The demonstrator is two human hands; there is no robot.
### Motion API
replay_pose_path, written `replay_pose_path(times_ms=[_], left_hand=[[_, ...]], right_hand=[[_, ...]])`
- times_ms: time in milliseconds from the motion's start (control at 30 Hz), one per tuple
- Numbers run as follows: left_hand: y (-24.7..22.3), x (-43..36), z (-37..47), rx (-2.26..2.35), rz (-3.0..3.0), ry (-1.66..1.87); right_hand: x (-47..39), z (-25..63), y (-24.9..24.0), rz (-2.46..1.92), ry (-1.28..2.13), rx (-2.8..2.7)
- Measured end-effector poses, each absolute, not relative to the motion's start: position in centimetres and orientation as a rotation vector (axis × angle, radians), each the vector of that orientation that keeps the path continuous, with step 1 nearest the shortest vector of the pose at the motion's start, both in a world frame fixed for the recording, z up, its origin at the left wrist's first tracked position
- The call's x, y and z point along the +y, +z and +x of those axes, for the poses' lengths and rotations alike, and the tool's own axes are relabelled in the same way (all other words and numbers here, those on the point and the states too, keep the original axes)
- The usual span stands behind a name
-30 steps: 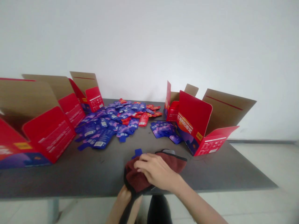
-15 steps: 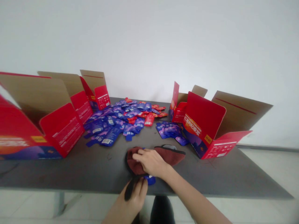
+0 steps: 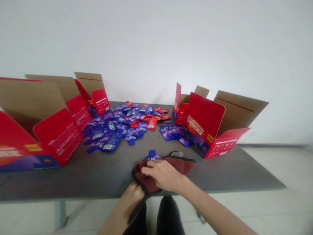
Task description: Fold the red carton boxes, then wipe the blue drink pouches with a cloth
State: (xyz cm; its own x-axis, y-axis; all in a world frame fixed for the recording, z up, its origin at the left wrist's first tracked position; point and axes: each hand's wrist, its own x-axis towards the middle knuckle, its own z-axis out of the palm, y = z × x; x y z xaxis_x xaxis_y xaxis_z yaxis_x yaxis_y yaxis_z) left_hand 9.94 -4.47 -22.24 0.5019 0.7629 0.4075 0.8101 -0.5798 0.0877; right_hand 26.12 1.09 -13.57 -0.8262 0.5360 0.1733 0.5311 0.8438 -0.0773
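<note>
Near the table's front edge, my right hand point(image 3: 162, 174) has its fingers closed on a dark red cloth item point(image 3: 148, 181) with black edging. Beside it, my left hand point(image 3: 134, 195) is closed at the item's lower left edge, its fingertips partly covered by the cloth. A black strap hangs below that hand. Just behind the cloth, a blue pouch point(image 3: 152, 154) lies with its top showing. A second dark red piece point(image 3: 182, 164) with black edging and a grey part rests to the right, partly behind my right hand.
Blue and red pouches point(image 3: 117, 122) form a heap at the back centre. A smaller group of blue pouches point(image 3: 174, 132) lies right of it. Open red cartons point(image 3: 58, 137) stand on the left, and others point(image 3: 205, 124) on the right of the grey table point(image 3: 93, 181).
The view has shifted slightly. My left hand has moved left and onto the cloth's edge, and the cloth is pulled toward me. More of the blue pouch shows behind it.
</note>
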Motion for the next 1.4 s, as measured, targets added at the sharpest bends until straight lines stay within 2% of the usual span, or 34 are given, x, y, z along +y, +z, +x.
replay_pose_path(times_ms=[133,267,433,533,733,967,1133,1267,1400], left_hand=[[-22.2,-4.5,9.2,-1.197,-2.662,-0.527],[-21.2,-4.4,8.8,-1.084,-2.574,-0.425],[-20.1,-4.2,9.7,-1.194,-2.641,-0.542],[-19.6,-4.7,10.4,-1.399,-2.600,-0.547],[-19.8,-5.4,11.5,-1.463,-2.572,-0.135],[-21.2,-5.1,10.5,-1.183,-2.481,-0.375],[-20.0,-4.8,10.9,-1.161,-2.452,-0.381],[-19.7,-4.7,11.5,-1.246,-2.491,-0.370],[-19.5,-4.6,11.8,-1.313,-2.575,-0.289]], right_hand=[[2.1,25.4,-15.6,-0.868,-0.028,-2.894],[6.6,24.0,-16.0,-1.094,-0.007,-2.837],[9.5,23.9,-14.8,-1.227,0.028,-2.707],[7.3,24.8,-12.9,-1.147,0.091,-2.623],[1.8,25.4,-13.2,-0.766,0.281,-2.762],[5.2,24.0,-16.4,-0.765,-0.048,-2.895],[10.3,22.9,-17.0,-1.063,-0.044,-2.745],[11.2,23.8,-14.6,-1.169,-0.040,-2.589],[8.8,26.3,-8.6,-1.075,0.036,-2.382]])
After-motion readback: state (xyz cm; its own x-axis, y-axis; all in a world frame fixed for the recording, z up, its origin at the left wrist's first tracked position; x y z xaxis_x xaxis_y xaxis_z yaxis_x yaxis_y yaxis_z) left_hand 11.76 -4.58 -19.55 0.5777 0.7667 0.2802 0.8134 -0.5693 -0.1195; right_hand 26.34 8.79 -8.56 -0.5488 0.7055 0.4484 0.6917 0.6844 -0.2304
